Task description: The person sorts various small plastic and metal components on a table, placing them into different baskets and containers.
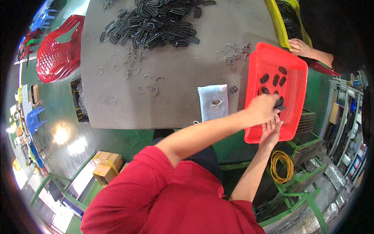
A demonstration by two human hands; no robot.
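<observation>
My left arm reaches across to the right over a red perforated plastic basket. There my left hand is closed on small black ribbed plastic pieces, which stick out past its fingers. Just below it is my right hand, over the basket's near end, its fingers stretched up towards the left hand and nothing visible in them. Several more black ribbed pieces lie loose on the basket floor. Left of the basket, a light blue cloth pouch with a torn hole rests on the table, beside another small black piece.
A large heap of black ribbed pieces covers the far part of the grey table. Bent metal clips lie scattered around it. At the far right, another person's hand touches a yellow basket. A red chair stands left.
</observation>
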